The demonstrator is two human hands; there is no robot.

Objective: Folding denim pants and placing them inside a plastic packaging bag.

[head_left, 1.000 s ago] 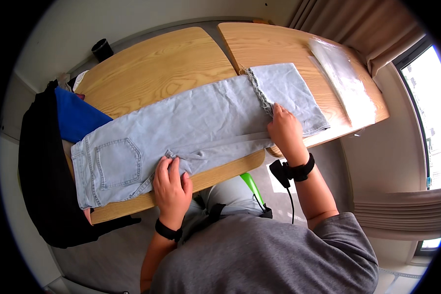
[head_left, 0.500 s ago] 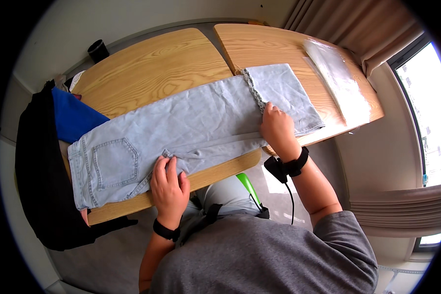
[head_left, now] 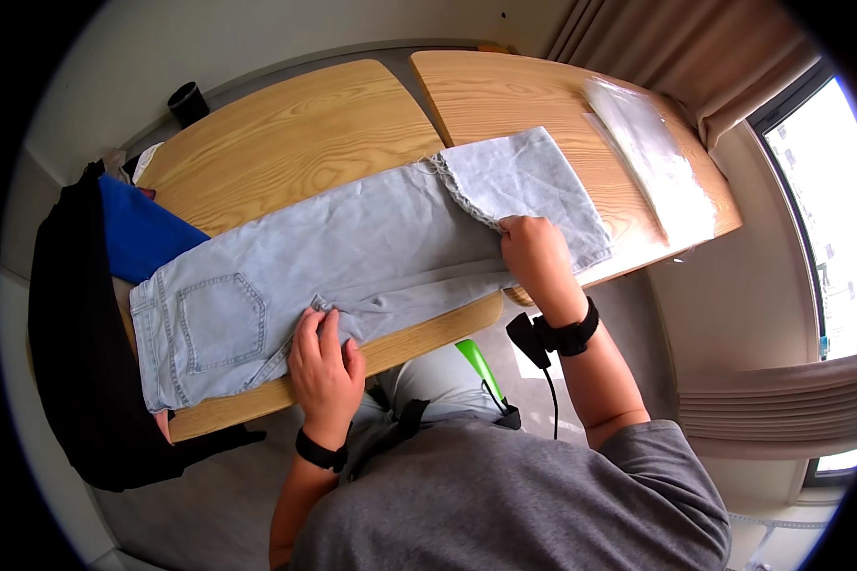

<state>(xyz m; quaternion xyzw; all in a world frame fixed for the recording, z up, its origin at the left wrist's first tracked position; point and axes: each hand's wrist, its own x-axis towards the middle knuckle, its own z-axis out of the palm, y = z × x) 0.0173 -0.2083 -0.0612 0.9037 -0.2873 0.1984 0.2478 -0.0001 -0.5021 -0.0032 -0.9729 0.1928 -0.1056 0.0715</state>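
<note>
A pair of light-blue jeans (head_left: 343,224) lies folded lengthwise across two wooden tables, waistband to the left and a back pocket facing up. At the right, the leg end is turned back over itself, with its frayed hem (head_left: 462,198) running across the leg. My right hand (head_left: 538,257) is closed on the near end of that hem, fingers curled in a pinch. My left hand (head_left: 326,366) rests on the near edge of the jeans beside the crotch seam, its fingers stretched over the fabric and the thumb apart.
Clear plastic bags (head_left: 652,157) lie on the right wooden table (head_left: 505,95). Black cloth (head_left: 76,333) and blue cloth (head_left: 148,226) drape at the left end of the left wooden table (head_left: 295,124). A black bin (head_left: 189,103) stands behind it. A gap separates the tables.
My right hand has drawn the frayed hem left and toward me, so the turned-back part of the leg reaches further over. My left hand stays in nearly the same place.
</note>
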